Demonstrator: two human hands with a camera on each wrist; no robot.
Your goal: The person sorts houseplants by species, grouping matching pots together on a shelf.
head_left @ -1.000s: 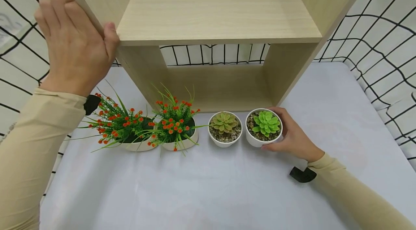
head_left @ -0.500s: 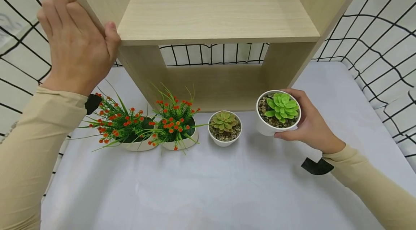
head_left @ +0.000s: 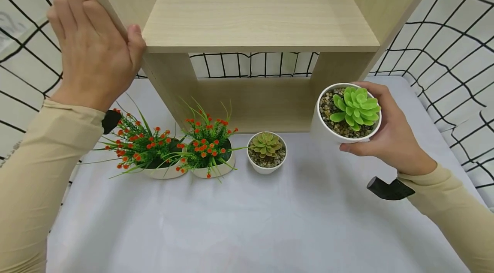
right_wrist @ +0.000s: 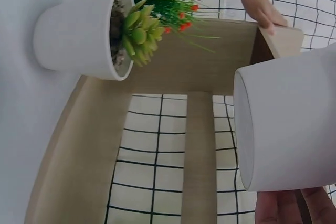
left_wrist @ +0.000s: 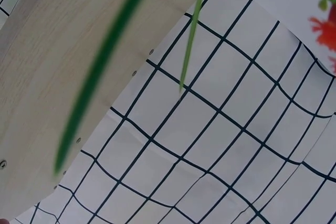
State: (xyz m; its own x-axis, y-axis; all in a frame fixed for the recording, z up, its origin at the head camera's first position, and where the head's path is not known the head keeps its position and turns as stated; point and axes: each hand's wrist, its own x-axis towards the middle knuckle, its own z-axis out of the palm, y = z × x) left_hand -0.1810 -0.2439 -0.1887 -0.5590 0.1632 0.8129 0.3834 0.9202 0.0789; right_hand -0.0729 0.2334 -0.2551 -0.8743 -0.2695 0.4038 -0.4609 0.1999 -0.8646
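Observation:
My right hand [head_left: 399, 131] grips a white pot [head_left: 322, 125] with a bright green succulent [head_left: 356, 108], thumb in front and fingers behind. In the head view the pot is lifted off the cloth, tilted, in front of the shelf's lower right side. The right wrist view shows its bare base and side [right_wrist: 289, 124], with several fingertips beneath. My left hand [head_left: 96, 50] holds the left panel of the pale wooden shelf [head_left: 262, 18], thumb at its front edge and other fingers partly hidden. A duller succulent in a white pot [head_left: 266, 153] stands upright before the shelf.
Two white pots of red flowers, one at the left [head_left: 143, 144] and one nearer the middle [head_left: 206, 144], stand on the white cloth [head_left: 231, 221]. Black wire mesh [head_left: 444, 50] surrounds the shelf. The left wrist view shows the panel [left_wrist: 79, 77] beside mesh.
My right hand has raised the bright green succulent's pot from beside the duller one, carrying it right and up towards the camera. The left hand stays on the panel.

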